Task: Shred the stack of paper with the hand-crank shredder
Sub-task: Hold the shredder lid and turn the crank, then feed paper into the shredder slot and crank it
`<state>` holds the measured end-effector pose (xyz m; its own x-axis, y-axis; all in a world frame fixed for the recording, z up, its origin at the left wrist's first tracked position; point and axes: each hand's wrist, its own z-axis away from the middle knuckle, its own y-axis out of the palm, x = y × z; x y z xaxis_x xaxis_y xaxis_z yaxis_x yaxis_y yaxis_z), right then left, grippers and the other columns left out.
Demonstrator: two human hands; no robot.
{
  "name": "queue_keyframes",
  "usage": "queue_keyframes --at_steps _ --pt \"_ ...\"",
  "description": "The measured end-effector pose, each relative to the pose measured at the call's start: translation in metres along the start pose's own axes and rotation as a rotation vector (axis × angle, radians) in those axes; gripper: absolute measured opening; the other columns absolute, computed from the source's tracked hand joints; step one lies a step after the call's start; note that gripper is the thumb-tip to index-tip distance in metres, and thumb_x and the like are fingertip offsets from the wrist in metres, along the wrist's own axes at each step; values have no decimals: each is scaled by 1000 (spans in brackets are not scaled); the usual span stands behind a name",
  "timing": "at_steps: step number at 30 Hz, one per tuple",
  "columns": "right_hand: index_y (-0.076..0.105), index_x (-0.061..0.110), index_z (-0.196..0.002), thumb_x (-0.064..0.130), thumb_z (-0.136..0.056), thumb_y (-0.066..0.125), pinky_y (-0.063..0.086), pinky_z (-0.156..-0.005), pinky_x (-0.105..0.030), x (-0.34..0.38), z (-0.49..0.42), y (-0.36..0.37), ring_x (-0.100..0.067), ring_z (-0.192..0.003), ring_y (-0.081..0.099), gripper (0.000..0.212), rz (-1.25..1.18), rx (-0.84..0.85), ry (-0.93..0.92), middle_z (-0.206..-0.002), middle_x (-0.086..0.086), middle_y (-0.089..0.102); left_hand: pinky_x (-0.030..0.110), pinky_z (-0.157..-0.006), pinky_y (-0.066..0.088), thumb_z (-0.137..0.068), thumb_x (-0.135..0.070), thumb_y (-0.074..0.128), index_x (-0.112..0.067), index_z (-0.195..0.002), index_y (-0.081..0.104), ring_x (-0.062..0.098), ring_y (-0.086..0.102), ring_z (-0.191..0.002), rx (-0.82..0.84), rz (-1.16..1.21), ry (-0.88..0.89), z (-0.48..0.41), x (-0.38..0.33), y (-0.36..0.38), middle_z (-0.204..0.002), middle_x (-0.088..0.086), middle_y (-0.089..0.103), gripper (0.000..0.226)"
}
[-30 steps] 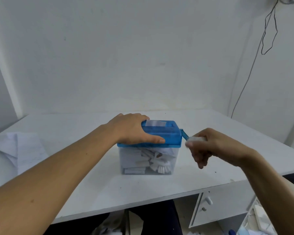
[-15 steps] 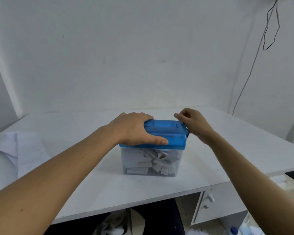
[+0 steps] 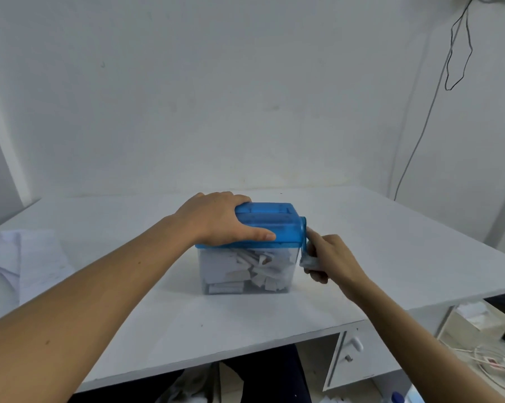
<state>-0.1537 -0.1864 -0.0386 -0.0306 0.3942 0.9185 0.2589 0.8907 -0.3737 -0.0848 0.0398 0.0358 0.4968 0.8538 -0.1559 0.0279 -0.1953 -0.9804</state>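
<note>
My left hand [image 3: 216, 222] is clamped over the blue top of the shredder [image 3: 268, 225], fingers curled across the far edge and thumb pressed along the front. My right hand [image 3: 329, 257] is closed round the white crank handle [image 3: 308, 261], which sits low beside the clear bin [image 3: 216, 274], with my forefinger laid up along the blue arm. The shredder stands in the middle of the tabletop [image 3: 245, 321], and the stack of paper [image 3: 27, 257] lies well apart at the far left edge. The strips [image 3: 257, 266] reach close under the lid, so I'd worry about them backing up into the cutters and jamming the crank. The bin looks light, too — if my left hand eases off, the pull of the crank could tip it or skid it toward me. The slot [image 3: 271, 210] looks empty from here, so I may be turning on nothing. I can read no brand, label or writing on the shredder or the sheets — they are too blurred.
</note>
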Motion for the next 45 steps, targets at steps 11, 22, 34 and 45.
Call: queue_keyframes --at_steps 11,22,34,45 --pt "62 14 -88 41 -97 60 46 -55 -27 53 -12 -35 -15 -58 49 28 -129 120 -233 -65 1 43 37 -106 36 -62 -99 50 -41 -152 36 18 47 -134 31 23 -53 -9 7 -3 -151 -17 46 108" --pt "64 10 -110 19 -100 48 56 -65 -29 11 -77 13 -19 -84 62 21 -182 41 252 -104 -12 65 34 -97 41 -66 -99 46 -41 -146 44 12 52 -109 -5 14 1 -7 7 0 -136 -17 56 99" --pt "66 11 -103 18 -101 54 55 -93 -39 47 -74 -6 -21 -100 64 14 55 -3 75 -108 -7 68 45 -118 21 -79 -95 8 -35 -157 36 26 33 -148 -6 533 -92 -9 9 -9 -160 -6 39 102" --pt "66 21 -99 22 -94 61 48 -64 -15 153 -20 74 -8 -87 63 6 303 35 -514 -96 7 66 22 -100 35 -98 -57 51 -37 -134 59 -2 51 -121 -231 606 -143 73 103 -1 -132 -24 56 42"
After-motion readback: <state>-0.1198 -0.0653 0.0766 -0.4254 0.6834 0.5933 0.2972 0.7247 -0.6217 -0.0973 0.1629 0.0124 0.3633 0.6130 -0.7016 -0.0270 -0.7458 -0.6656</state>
